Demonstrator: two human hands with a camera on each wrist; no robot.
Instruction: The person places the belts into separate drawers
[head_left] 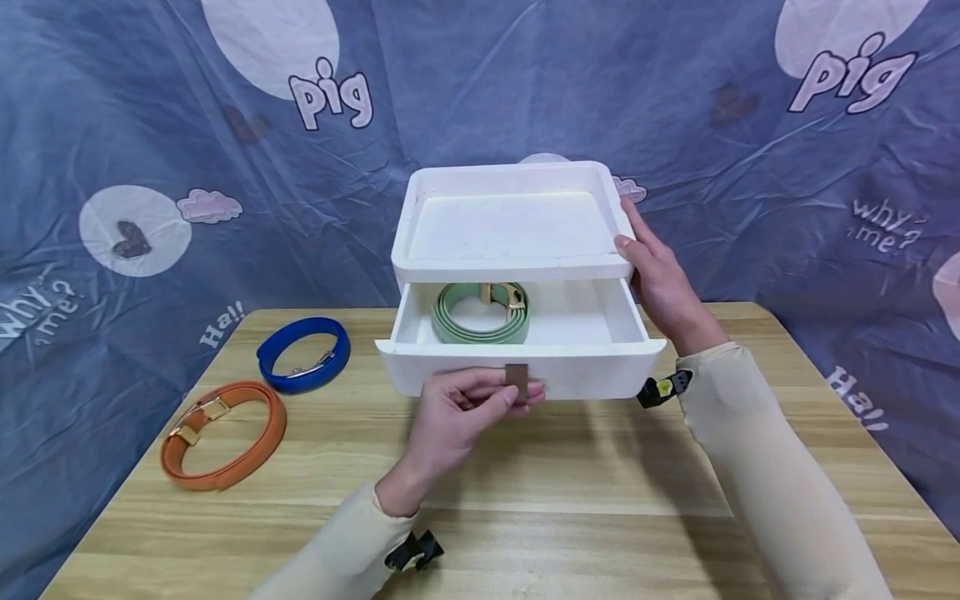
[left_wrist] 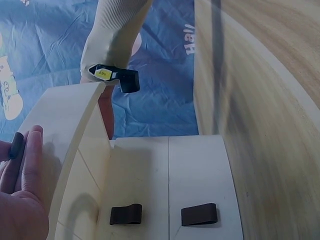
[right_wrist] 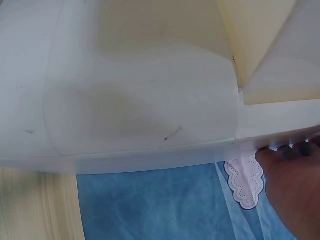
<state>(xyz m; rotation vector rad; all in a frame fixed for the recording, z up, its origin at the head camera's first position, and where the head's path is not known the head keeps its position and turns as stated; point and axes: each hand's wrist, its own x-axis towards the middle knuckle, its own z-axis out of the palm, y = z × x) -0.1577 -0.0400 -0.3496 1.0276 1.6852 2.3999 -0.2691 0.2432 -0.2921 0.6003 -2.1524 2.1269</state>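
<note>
A white drawer cabinet [head_left: 517, 268] stands on the table with its top drawer [head_left: 585, 375] pulled out. My left hand [head_left: 457, 417] pinches the brown pull tab [head_left: 516, 382] on that drawer's front between thumb and fingers. Inside the drawer, toward its left, lies a coiled green belt [head_left: 480, 335] with a gold buckle. My right hand [head_left: 660, 275] grips the cabinet's right side, thumb on the upper rim. In the right wrist view its fingers [right_wrist: 270, 157] lie along the cabinet's edge. Below, two closed drawers show brown tabs [left_wrist: 126, 214] in the left wrist view.
On the left of the wooden table [head_left: 315, 517] lie a coiled blue belt [head_left: 341, 350] and, nearer to me, a coiled orange belt [head_left: 262, 446] with a gold buckle. A blue printed cloth [head_left: 465, 83] hangs behind and beside the table.
</note>
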